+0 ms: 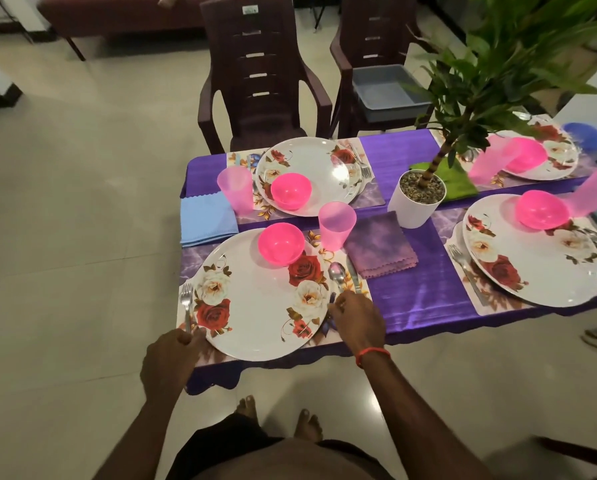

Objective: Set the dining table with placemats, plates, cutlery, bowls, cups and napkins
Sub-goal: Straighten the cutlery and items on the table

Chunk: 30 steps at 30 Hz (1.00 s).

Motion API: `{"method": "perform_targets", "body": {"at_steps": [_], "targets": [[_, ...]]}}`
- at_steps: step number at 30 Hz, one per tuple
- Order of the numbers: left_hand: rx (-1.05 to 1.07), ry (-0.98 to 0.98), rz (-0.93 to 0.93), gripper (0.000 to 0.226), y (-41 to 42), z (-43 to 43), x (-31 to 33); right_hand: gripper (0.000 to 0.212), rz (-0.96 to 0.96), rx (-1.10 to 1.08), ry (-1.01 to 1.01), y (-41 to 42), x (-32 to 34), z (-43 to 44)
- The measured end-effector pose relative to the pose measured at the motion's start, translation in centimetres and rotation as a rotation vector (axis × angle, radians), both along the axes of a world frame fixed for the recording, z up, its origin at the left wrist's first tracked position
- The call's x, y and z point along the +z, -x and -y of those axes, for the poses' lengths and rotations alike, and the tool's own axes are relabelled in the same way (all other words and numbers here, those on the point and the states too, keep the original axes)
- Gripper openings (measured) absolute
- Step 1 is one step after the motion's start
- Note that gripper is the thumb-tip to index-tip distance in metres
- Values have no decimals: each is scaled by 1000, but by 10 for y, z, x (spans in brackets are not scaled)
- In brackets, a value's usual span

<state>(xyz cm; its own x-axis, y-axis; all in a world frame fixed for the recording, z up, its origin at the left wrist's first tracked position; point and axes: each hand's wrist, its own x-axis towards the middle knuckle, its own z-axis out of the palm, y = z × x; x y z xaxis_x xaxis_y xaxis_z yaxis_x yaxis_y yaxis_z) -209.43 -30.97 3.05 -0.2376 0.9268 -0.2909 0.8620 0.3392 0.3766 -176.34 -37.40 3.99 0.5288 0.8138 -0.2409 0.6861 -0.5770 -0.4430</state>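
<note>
Head view: a person stands at the near end of a counter (pixel 418 292) with a purple cloth on it. The left hand (pixel 170 355) is curled round the bottom of a fork (pixel 186 303) and grips it. The fork lies on a placemat (pixel 200 252), just left of a big flower plate (pixel 255 306).

The right hand (pixel 356 318) is on the other side of that plate. Its bent fingers come down on the low end of a spoon (pixel 337 273). I cannot tell if they pinch the spoon or only touch it. A knife (pixel 353 275) lies just beside the spoon, and its low end goes under the same hand.

A pink bowl (pixel 281 242) sits on the far edge of the flower plate. A pink cup (pixel 336 225) stands upright just past the spoon. A purple napkin (pixel 380 247) lies folded next to the cup.

3 more places are set with plates, pink bowls and pink cups. A blue napkin (pixel 207 218) lies at the left edge of the counter. A white plant pot (pixel 418 199) stands in the middle. 2 dark chairs (pixel 255 74) stand at the far side, and a grey tub (pixel 389 90) sits on the right one.
</note>
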Motion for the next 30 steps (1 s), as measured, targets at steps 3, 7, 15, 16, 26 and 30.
{"method": "perform_targets", "body": {"at_steps": [3, 7, 15, 16, 26, 30], "targets": [[10, -130, 20, 25, 12, -1, -1, 28, 89, 87, -74, -12, -6, -5], [-47, -130, 53, 26, 14, -3, -6, 51, 88, 231, 0, -12, -21, -6], [-61, -99, 83, 24, 12, -9, -9, 56, 8, 245, -46, -10, -28, -8], [-63, -98, 88, 23, 12, -8, -9, 53, -12, 242, -52, -10, -27, -8], [-44, -92, 95, 14, 11, -8, -10, 45, 305, 137, -2, -31, -32, 10], [-56, -100, 98, 17, 11, -9, -11, 51, 206, 179, -8, -27, -32, 9]]}}
